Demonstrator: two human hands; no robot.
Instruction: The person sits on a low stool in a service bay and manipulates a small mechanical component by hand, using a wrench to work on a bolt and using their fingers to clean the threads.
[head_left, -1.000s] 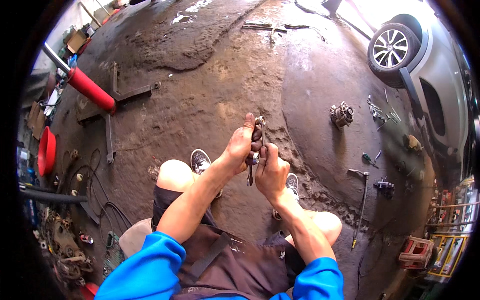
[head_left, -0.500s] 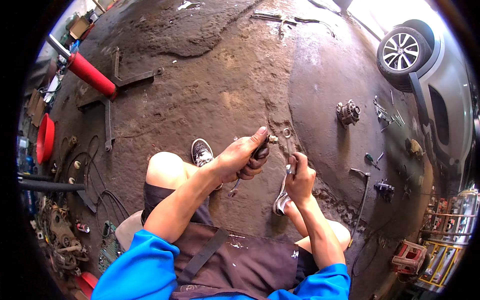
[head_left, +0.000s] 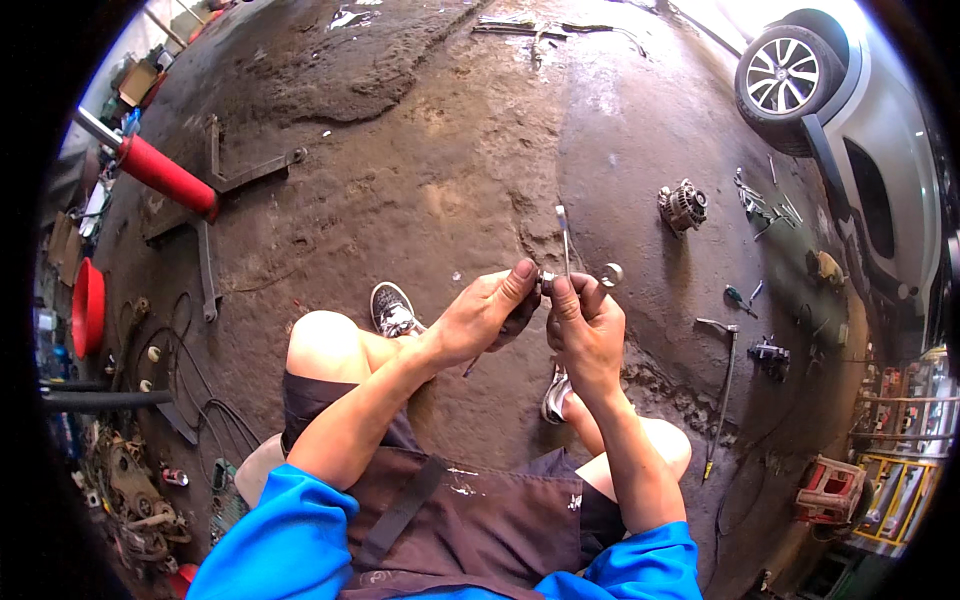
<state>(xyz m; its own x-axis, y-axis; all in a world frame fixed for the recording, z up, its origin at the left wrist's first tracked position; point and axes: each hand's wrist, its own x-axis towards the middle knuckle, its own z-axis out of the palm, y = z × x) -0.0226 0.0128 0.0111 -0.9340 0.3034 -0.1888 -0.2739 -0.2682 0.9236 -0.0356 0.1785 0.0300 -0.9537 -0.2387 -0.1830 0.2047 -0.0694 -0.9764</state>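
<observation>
My left hand is closed round a small dark part with a shiny metal fitting at its tip; most of the part is hidden by the fingers. A metal tool end pokes out below this hand. My right hand is closed on a slim silver wrench, which points away from me. A rounded silver end juts out beside the right forefinger; whether it belongs to the same wrench I cannot tell. The right thumb and fingers meet the fitting, so both hands nearly touch in front of my knees.
An alternator lies on the dirty floor at right, near scattered tools, a screwdriver and a long-handled bar. A grey car stands beyond. At left are a red-cylinder stand, a red basin and cables.
My right hand has moved up and left to the fitting. The wrench in it has swung, and a rounded end now shows at the right. My left hand stays closed on the part.
</observation>
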